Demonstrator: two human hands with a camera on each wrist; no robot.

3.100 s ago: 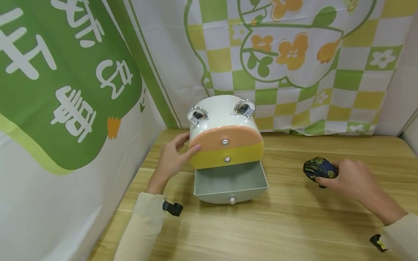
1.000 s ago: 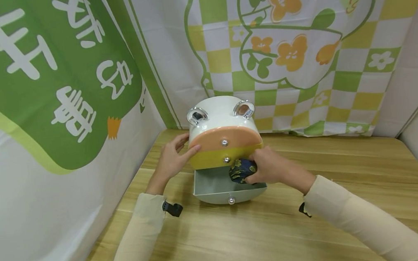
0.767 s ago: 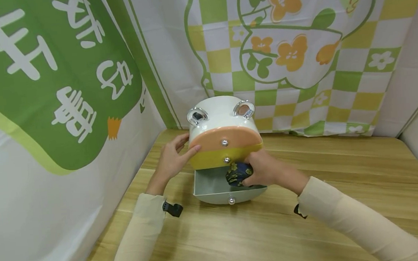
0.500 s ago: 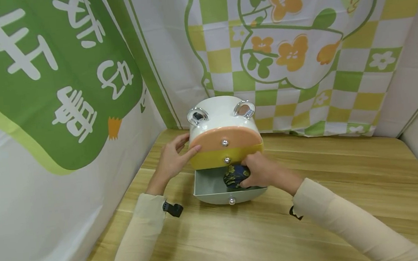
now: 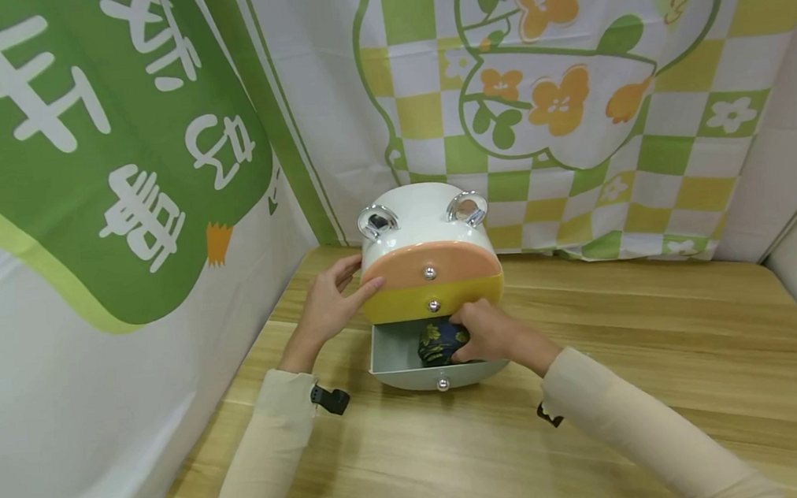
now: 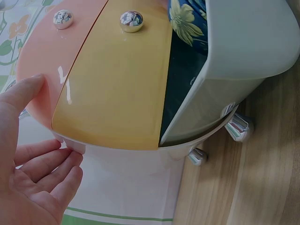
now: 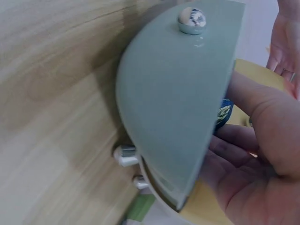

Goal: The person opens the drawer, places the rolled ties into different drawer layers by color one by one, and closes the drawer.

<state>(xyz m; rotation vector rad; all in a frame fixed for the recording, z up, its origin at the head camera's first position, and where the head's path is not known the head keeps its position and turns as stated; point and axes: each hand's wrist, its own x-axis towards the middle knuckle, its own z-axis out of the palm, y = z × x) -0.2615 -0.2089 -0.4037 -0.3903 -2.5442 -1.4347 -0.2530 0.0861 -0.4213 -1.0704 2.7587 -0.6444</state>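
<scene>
A small drawer cabinet (image 5: pixel 426 235) stands on the table, with a white shell, an orange top drawer (image 5: pixel 400 263), a yellow middle drawer (image 5: pixel 396 303) and a grey-green bottom drawer (image 5: pixel 410 378) pulled out. My left hand (image 5: pixel 328 302) holds the cabinet's left edge, thumb on the orange front and fingers against the side wall. My right hand (image 5: pixel 487 330) grips a rounded bundle of dark blue cloth with yellow-green flowers (image 5: pixel 438 342), inside the bottom drawer. Its lower part is hidden behind the drawer front in the right wrist view, where only a blue piece (image 7: pixel 224 112) shows.
Two ring-shaped silver eyes (image 5: pixel 466 210) top the cabinet, and short silver feet (image 6: pixel 239 129) carry it. The wooden table (image 5: pixel 630 371) extends to the right and front. Printed cloth hangings (image 5: pixel 578 186) close off the back and left sides.
My right hand has carried the cloth bundle from the table's right side leftward and down into the bottom drawer. The left hand and the cabinet have stayed in place.
</scene>
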